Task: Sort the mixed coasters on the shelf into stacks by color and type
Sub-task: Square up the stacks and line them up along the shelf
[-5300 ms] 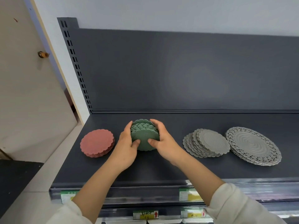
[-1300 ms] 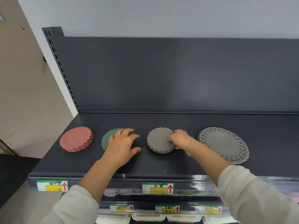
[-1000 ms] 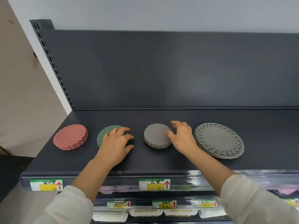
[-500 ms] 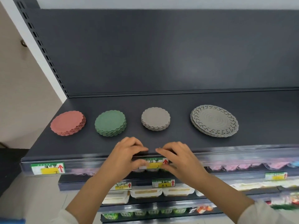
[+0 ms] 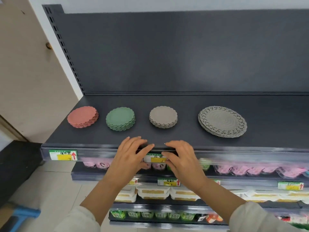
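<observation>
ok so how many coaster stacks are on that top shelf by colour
red stack: 1
green stack: 1
grey: 2, the small scalloped stack and the large lacy stack
total: 4 stacks

Left hand [image 5: 128, 158] and right hand [image 5: 182, 160] pulled back to shelf edge [image 5: 234, 149].

Four neat coaster stacks are set in a row, well apart, on a dark shelf [image 5: 184, 138]: red stack [image 5: 82, 116], green stack [image 5: 120, 118], small grey stack [image 5: 163, 116], large lacy grey stack [image 5: 222, 121]
</observation>
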Available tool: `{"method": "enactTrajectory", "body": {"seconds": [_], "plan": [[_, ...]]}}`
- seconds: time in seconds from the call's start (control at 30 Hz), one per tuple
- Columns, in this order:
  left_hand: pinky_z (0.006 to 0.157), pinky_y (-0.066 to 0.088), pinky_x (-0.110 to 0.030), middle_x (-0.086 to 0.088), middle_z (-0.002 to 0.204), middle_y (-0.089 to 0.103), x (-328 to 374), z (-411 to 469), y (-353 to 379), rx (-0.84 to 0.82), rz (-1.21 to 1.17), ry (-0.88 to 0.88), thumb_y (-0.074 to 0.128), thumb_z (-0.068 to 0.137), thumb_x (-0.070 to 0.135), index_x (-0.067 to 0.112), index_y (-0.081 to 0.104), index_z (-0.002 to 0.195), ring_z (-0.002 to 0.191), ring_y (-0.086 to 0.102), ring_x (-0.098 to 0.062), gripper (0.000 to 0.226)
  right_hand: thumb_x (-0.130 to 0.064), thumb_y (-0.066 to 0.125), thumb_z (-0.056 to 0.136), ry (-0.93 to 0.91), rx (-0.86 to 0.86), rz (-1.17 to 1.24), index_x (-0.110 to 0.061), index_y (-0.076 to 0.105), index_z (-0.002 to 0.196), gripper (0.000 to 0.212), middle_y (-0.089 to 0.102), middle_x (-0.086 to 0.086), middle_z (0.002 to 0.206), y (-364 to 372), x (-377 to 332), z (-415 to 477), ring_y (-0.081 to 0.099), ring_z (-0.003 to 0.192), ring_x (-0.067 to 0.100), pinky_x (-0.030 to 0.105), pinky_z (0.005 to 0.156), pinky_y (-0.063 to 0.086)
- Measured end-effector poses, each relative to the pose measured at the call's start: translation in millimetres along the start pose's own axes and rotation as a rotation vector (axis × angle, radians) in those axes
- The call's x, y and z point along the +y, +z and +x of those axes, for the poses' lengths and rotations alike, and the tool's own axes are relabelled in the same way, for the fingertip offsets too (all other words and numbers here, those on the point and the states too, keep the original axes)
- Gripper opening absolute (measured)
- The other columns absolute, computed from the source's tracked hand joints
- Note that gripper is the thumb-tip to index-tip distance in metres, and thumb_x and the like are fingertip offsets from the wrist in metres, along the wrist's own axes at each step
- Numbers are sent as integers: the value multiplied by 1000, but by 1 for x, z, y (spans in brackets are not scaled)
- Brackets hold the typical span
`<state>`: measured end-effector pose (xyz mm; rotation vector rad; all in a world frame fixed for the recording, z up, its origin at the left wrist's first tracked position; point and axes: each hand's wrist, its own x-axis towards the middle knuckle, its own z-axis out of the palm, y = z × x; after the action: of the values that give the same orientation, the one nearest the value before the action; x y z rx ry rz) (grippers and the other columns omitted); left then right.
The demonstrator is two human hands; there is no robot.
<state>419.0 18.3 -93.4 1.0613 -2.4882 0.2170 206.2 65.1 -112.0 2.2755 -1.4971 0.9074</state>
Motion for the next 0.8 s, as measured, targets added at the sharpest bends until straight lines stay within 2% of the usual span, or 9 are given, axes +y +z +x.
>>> {"method": "enactTrajectory", "body": {"seconds": [0.03,0.1,0.17,0.27,0.43,0.53,0.6,0.7,0.8], "plan": [[102,38,-43,-6,116,60,4,-1,-2,19,23,-37,84,57,36,19,59,119,115,47,-22,69,-15,76,74,8,1,-12,-14,67,99,27,63,8,110,-1,-2,0,48,111,21,45,99,44],[99,35,-36,-6,110,60,16,-3,-5,46,32,-86,85,57,35,17,66,109,109,51,-24,58,-17,77,72,45,-1,-40,-15,69,95,25,63,3,104,-6,-2,-2,47,106,18,42,102,39],[92,38,-30,-2,104,62,32,-3,-7,1,35,-113,86,58,32,17,67,106,100,58,-22,53,-24,76,72,103,-14,-91,-19,69,91,21,61,0,99,-16,4,-6,45,98,17,35,96,34],[84,49,-33,1,99,63,62,6,-8,-74,0,-191,84,61,28,16,65,108,93,61,-22,52,-30,75,71,136,-62,-169,-22,68,90,21,58,-3,95,-35,17,-17,48,90,18,32,88,30],[93,44,-35,-2,112,57,113,29,-1,-144,-72,-260,74,75,24,15,56,124,105,53,-23,52,-20,77,66,167,-173,-232,-24,65,100,37,61,-6,95,-66,48,-45,60,90,18,44,98,43],[94,42,-36,-2,117,54,140,46,6,-151,-89,-226,71,78,26,19,53,128,108,50,-24,54,-12,77,63,239,-209,-241,-23,64,106,47,61,-5,98,-84,73,-63,59,93,20,43,102,33],[97,37,-34,0,122,50,158,56,10,-145,-100,-215,66,82,27,22,51,130,113,46,-22,51,-8,77,62,268,-220,-246,-22,62,111,53,60,-5,102,-94,90,-76,56,96,20,41,99,29],[98,34,-30,1,122,47,179,67,16,-122,-148,-250,64,84,26,24,51,130,114,43,-19,48,-4,75,63,237,-251,-227,-20,58,118,60,59,-2,107,-107,109,-91,50,100,20,41,98,37],[99,33,-29,2,121,46,189,70,21,-153,-154,-296,64,83,31,29,47,132,112,41,-18,51,-6,77,60,217,-277,-243,-18,60,119,63,61,-1,107,-119,116,-96,57,98,22,41,90,48]]}}
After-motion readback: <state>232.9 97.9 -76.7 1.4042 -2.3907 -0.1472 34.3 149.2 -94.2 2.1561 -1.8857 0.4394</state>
